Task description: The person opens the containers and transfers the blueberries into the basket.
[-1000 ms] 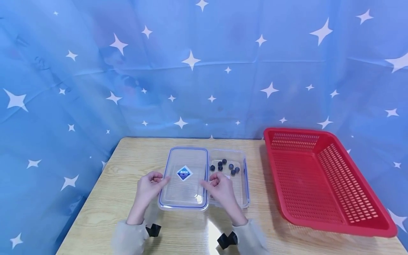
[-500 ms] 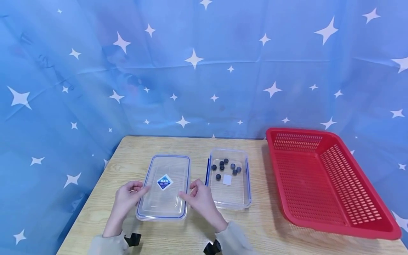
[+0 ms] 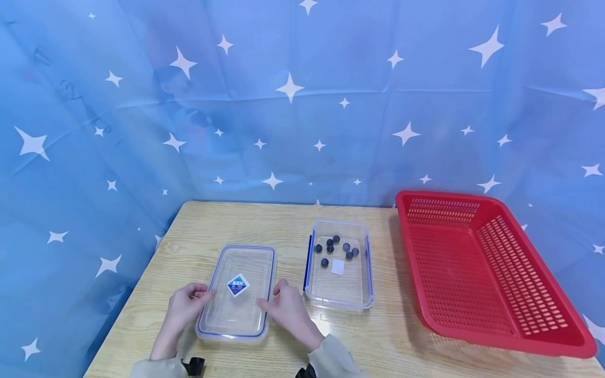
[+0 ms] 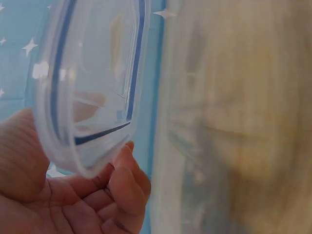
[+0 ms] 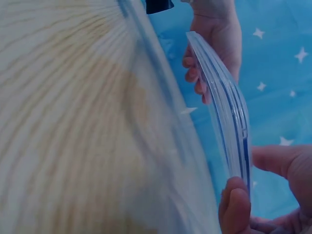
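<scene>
A clear plastic lid [image 3: 241, 317] with a blue seal and a diamond-shaped BXH sticker [image 3: 238, 285] is held between both hands, low over the table's left half. My left hand [image 3: 185, 305] pinches its left edge between thumb and fingers. On the opposite edge, my right hand [image 3: 289, 312] pinches it the same way. Both wrist views show the lid [image 4: 105, 58] edge-on, raised off the wooden surface. To the right stands a clear food container [image 3: 342, 303] without its lid. Several dark blueberries [image 3: 330, 249] and a small white square [image 3: 337, 266] lie inside it.
A large red plastic basket [image 3: 501, 340] occupies the right side of the wooden table [image 3: 279, 226]. Behind the table's far edge hangs a blue curtain [image 3: 236, 121] with white stars. A black wrist strap [image 3: 194, 366] shows at the left sleeve.
Both hands have carried the lid left and toward the body, away from the container, which it partly overlapped in view earlier. More blueberries and the white square now show. The container stays put.
</scene>
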### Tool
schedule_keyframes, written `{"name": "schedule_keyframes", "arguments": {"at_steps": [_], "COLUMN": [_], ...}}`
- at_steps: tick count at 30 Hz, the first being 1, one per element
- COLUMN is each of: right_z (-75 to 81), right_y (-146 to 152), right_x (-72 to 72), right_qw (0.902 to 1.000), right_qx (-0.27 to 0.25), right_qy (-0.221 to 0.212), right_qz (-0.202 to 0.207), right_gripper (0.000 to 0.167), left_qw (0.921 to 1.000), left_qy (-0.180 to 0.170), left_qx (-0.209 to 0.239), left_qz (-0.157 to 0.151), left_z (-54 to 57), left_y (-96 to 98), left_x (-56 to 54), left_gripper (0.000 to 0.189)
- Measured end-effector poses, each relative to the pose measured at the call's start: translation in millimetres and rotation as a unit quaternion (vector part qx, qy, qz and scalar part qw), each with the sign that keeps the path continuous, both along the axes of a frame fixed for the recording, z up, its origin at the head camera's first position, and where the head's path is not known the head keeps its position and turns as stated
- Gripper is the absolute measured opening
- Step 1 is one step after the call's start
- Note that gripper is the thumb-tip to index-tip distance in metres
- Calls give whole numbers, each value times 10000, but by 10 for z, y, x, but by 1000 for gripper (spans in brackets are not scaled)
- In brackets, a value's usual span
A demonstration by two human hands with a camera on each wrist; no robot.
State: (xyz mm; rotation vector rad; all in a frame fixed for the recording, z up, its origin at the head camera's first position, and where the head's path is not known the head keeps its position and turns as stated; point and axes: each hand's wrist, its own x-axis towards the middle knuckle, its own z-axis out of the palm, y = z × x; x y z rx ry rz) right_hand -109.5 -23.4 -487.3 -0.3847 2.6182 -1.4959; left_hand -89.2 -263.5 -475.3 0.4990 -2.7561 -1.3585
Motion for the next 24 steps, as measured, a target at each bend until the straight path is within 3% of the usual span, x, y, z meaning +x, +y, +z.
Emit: {"name": "schedule_keyframes", "arguments": {"at_steps": [8,12,18,24], "right_z": [-123,-132,-126,-89], "right_y": [-26,-28,-75,-102], "right_x": [20,22,22,29], "right_qw": [9986,9980,9905,9776], "right_qx": [458,535,1320,1985], "right_qy": [-179,-171,269,683], "right_qz": [185,274,277,153], "right_gripper": [35,34,38,38], "left_qw": [9993,9980,9954,9935], "left_qy": [-157,-71,138,74], "left_qx": [-295,-546,-869,-1068], "left_qz": [-183,-310,-382,-389], "left_z": [-139,-168,-177,-165], "left_y": [16,43,70,85], "left_x": [38,55,60,68], "left_gripper": [29,24,18,20]}}
